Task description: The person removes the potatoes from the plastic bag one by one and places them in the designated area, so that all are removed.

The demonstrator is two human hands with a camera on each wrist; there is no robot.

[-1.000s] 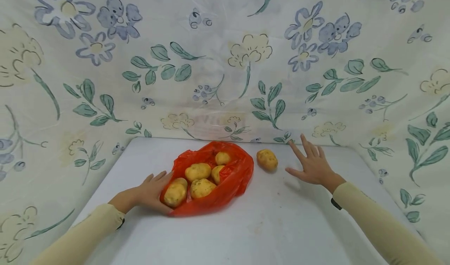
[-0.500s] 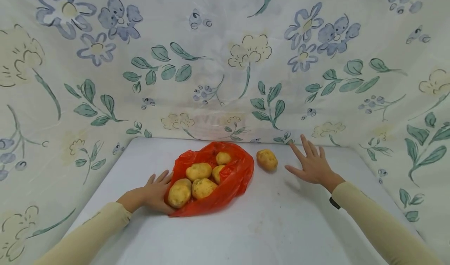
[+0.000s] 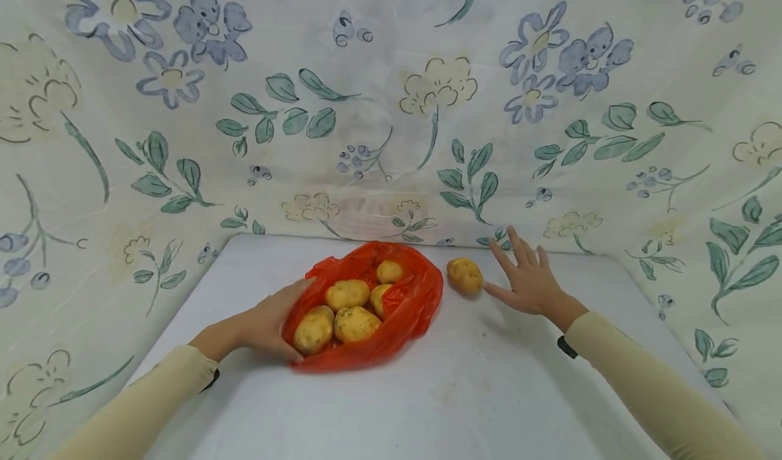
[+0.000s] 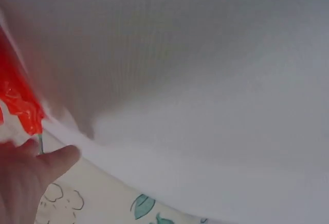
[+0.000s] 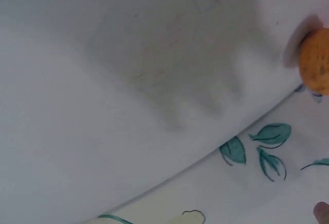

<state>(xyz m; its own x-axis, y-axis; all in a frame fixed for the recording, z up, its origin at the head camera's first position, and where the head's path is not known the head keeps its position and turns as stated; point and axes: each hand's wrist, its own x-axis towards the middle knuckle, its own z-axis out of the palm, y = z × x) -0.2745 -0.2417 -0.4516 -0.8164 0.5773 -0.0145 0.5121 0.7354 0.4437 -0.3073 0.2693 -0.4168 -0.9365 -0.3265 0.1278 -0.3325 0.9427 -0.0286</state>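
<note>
An orange plastic bag [image 3: 391,328] lies open on the white table [image 3: 427,392] with several yellow potatoes in it, among them one at the front left [image 3: 313,332]. My left hand [image 3: 271,321] rests against the bag's left edge, thumb under its front rim; the left wrist view shows a strip of the bag [image 4: 18,98] by that hand [image 4: 25,178]. One loose potato [image 3: 465,275] lies on the table right of the bag, also in the right wrist view [image 5: 314,62]. My right hand [image 3: 525,280] hovers spread and flat just right of it.
A floral cloth [image 3: 391,107] walls in the table at the back and both sides. Bare white tabletop stretches in front of the bag toward me.
My right hand has slid left, closer to the loose potato. My left hand has shifted forward along the bag's left edge, fingers now against the plastic.
</note>
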